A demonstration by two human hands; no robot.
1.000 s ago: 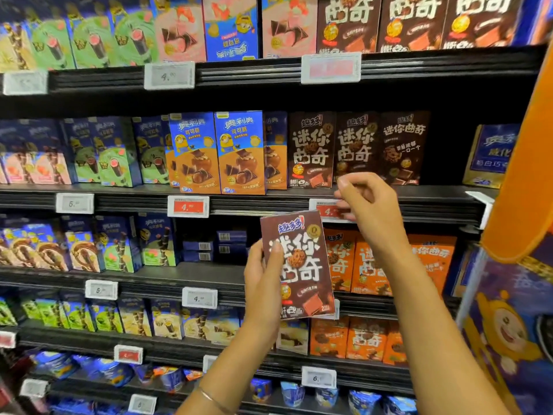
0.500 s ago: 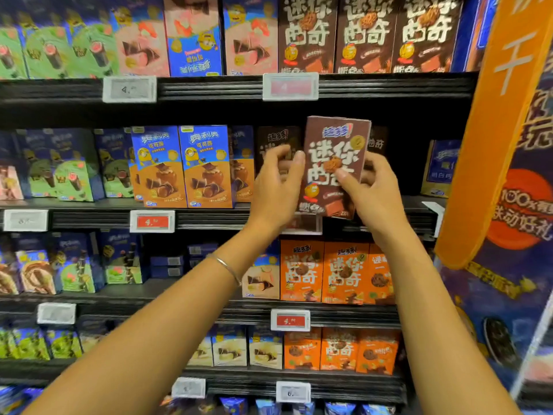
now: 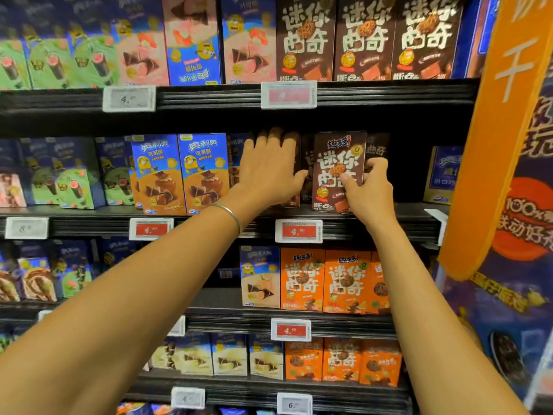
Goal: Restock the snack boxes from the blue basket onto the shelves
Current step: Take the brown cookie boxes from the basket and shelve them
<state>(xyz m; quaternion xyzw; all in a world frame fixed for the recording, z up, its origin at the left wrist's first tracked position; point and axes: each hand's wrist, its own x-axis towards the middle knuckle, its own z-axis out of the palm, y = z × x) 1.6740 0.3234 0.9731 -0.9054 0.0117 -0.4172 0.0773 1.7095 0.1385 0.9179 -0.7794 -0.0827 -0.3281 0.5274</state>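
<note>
A brown cookie box (image 3: 336,163) stands upright on the second shelf (image 3: 419,226), among other brown boxes. My right hand (image 3: 369,190) grips its lower right edge, thumb on the front. My left hand (image 3: 269,172) lies flat with straight fingers against the brown boxes just left of it, covering most of them. More brown boxes (image 3: 377,148) sit behind, in shadow. The blue basket is out of sight.
Blue-and-orange snack boxes (image 3: 179,175) fill the same shelf to the left. Orange cookie boxes (image 3: 329,283) sit one shelf down. Brown boxes (image 3: 365,37) line the top shelf. An orange and blue display (image 3: 508,175) juts out at right. Price tags (image 3: 298,232) edge each shelf.
The brown box went from chest height up onto the second shelf. My left hand let go of it and now presses the neighbouring boxes; my right hand took hold of it.
</note>
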